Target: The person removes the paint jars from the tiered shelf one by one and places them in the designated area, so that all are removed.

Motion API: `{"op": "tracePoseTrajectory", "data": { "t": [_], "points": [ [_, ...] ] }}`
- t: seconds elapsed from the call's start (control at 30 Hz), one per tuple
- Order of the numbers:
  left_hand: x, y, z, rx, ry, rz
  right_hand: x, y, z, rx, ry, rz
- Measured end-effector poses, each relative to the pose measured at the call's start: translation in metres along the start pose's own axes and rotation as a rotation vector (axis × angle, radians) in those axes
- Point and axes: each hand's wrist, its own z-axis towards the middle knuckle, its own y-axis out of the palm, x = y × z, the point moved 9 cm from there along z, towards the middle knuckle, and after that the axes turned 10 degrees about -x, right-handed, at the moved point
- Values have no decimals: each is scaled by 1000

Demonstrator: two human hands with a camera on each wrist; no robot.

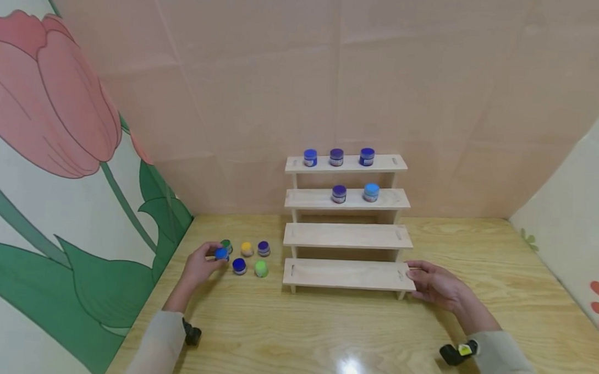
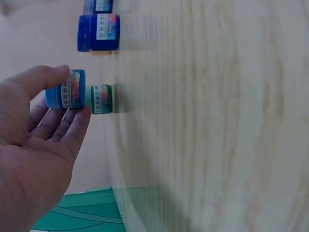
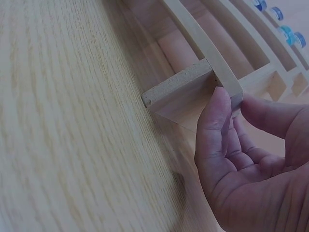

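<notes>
My left hand point(image 1: 200, 266) holds a small blue paint jar point(image 1: 221, 253) between thumb and fingers. In the left wrist view this jar point(image 2: 72, 89) is lifted off the tabletop, label showing, beside a green jar point(image 2: 101, 99). My right hand point(image 1: 437, 285) pinches the right end of the lowest board of a four-step wooden rack point(image 1: 346, 274). In the right wrist view, thumb and index finger meet at the board's corner point(image 3: 234, 94). Two jars, one purple point(image 1: 339, 194) and one light blue point(image 1: 371, 193), stand on the second step from the top.
Three more jars, including a purple one point(image 1: 336, 157), stand on the top step. Left of the rack, a yellow jar point(image 1: 246, 249), a purple jar point(image 1: 263, 248), a dark blue jar point(image 1: 239, 266) and a light green jar point(image 1: 261, 269) sit on the wooden table point(image 1: 294, 335).
</notes>
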Motion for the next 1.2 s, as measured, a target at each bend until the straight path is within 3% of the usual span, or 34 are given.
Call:
{"op": "tracePoseTrajectory", "data": {
  "t": [0.37, 0.7, 1.03, 1.2],
  "points": [
    [-14, 0, -1, 8, -33, -18, 0, -1, 1, 9, 5, -7],
    [-22, 4, 2, 4, -68, 20, 0, -1, 1, 7, 8, 1],
    [-18, 2, 2, -5, -62, -1, -3, 1, 1, -9, 2, 7],
    [-5, -5, 4, 9, -30, -2, -2, 2, 0, -10, 7, 2]
  ]
}}
